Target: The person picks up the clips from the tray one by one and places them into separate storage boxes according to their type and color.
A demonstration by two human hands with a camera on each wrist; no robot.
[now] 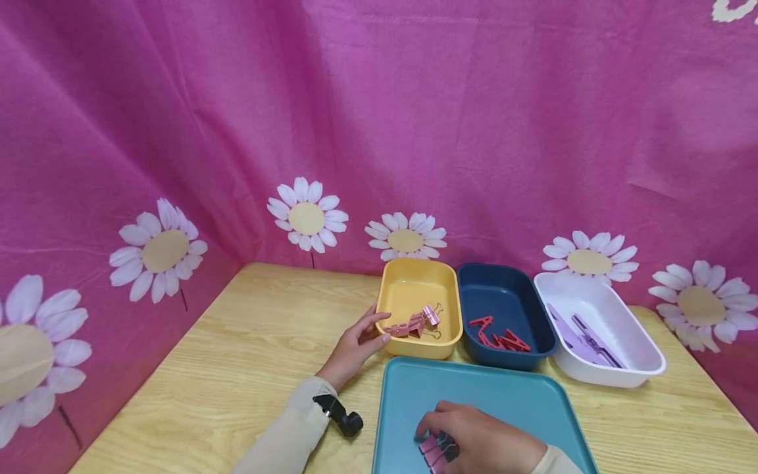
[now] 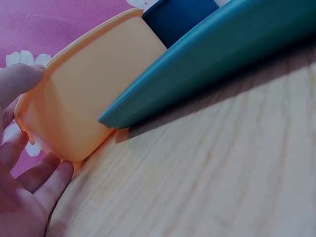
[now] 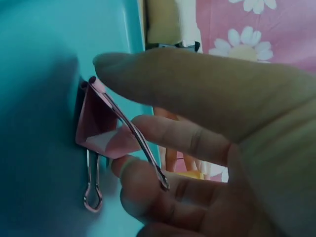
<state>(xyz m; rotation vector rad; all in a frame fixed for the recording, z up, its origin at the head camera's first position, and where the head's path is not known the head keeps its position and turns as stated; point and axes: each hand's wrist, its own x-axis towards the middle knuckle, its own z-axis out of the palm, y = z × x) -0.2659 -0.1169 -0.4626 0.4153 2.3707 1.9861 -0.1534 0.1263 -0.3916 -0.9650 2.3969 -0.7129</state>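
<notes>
My left hand holds the near left corner of a yellow bin, its index finger over the rim and its thumb at the outer wall. Several pink binder clips lie in that bin. Over the teal tray, my right hand has its thumb and curled fingers around a pink binder clip. Its wire handles show in the right wrist view, one hanging down and one slanting towards the fingers. In the head view the hand partly hides pink clips beneath it.
A navy bin with red clothespins stands beside the yellow one. Right of it, a white bin contains purple pen-like items. The bins line the back of the wooden table, before a pink flowered cloth.
</notes>
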